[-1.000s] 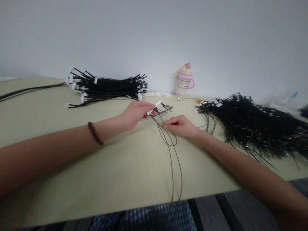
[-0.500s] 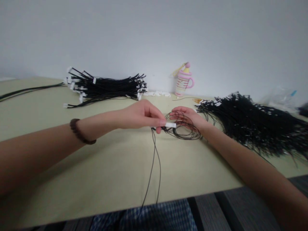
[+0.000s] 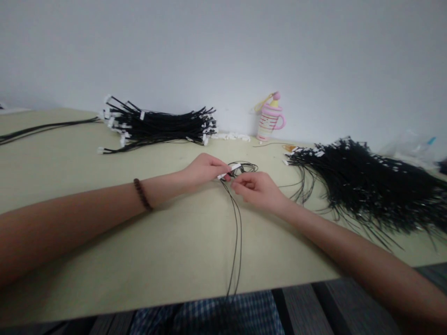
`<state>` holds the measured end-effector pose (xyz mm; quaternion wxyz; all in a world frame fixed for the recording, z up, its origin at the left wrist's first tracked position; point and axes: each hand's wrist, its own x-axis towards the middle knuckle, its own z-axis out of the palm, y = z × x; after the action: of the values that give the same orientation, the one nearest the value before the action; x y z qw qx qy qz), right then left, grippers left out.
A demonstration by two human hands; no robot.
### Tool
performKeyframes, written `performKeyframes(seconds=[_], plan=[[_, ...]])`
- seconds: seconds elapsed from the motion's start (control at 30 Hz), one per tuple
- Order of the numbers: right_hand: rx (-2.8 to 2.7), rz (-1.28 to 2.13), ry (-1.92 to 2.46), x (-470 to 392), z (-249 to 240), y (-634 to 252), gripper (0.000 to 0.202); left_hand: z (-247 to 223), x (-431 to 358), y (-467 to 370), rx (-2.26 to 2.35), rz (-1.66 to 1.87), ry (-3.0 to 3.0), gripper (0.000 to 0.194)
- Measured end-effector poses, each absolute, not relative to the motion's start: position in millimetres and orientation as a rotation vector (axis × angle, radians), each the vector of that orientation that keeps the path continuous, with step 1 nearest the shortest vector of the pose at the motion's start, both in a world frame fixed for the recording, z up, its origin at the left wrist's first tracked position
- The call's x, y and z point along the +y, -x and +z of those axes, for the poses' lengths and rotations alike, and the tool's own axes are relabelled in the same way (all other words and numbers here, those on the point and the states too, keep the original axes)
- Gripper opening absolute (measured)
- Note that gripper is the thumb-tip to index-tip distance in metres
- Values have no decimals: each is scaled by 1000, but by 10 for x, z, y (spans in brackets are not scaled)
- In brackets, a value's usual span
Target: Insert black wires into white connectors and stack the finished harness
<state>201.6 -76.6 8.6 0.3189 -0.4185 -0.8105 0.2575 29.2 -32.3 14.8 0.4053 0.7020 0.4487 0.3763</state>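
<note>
My left hand [image 3: 206, 171] pinches a white connector [image 3: 236, 167] between thumb and fingers. A loose coil of thin black wire [image 3: 248, 166] lies behind the connector. Two strands of black wire [image 3: 240, 228] hang from the held end across the table and over its front edge. My right hand [image 3: 256, 190] is closed, thumb and fingertips together, close to the left fingertips and beside the hanging strands. What its fingers hold, if anything, is hidden.
A bundle of black cables with white connectors [image 3: 167, 126] lies at the back left. A large heap of black wires [image 3: 366, 186] covers the right side. A pink toy cup [image 3: 268, 122] stands by the wall, near small white pieces [image 3: 232, 136]. A clear plastic bag [image 3: 410, 144] sits far right.
My right hand has come out from the wire coil and moved left and nearer to me, closing beside the left fingertips. The white connector has tilted, and the coil now rests farther back.
</note>
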Motion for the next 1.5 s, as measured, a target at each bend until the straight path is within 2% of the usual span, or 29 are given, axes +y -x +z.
performKeyframes(seconds=[0.2, 0.4, 0.53, 0.6, 0.67, 0.83, 1.07, 1.27, 1.37, 1.5], plan=[[-2230, 614, 1137, -629, -122, -1960, 25, 91, -299, -307, 1135, 967, -1582, 27], [-2007, 1045, 1203, -633, -44, -1948, 8, 66, -255, -285, 1147, 990, -1548, 27], [-1799, 1328, 1090, -645, 211, -2102, 31, 85, -230, -283, 1191, 998, -1493, 25], [-1689, 1353, 967, -628, 373, -2248, 23, 95, -230, -286, 1186, 988, -1481, 25], [-1558, 1257, 916, -602, 539, -2412, 11, 97, -231, -286, 1184, 982, -1482, 26], [-1360, 866, 972, -454, 795, -2791, 26, 59, -205, -262, 1168, 984, -1529, 27], [-1330, 625, 942, -70, 532, -2990, 23, 56, -209, -261, 1166, 1001, -1517, 29], [-1789, 383, 1107, -305, 192, -2519, 29, 85, -232, -295, 1180, 1029, -1417, 26], [-2052, 198, 1084, -523, 122, -2266, 18, 58, -207, -291, 1150, 1062, -1411, 28], [-2189, 18, 1061, -652, 86, -2144, 15, 40, -197, -281, 1137, 1072, -1422, 28]])
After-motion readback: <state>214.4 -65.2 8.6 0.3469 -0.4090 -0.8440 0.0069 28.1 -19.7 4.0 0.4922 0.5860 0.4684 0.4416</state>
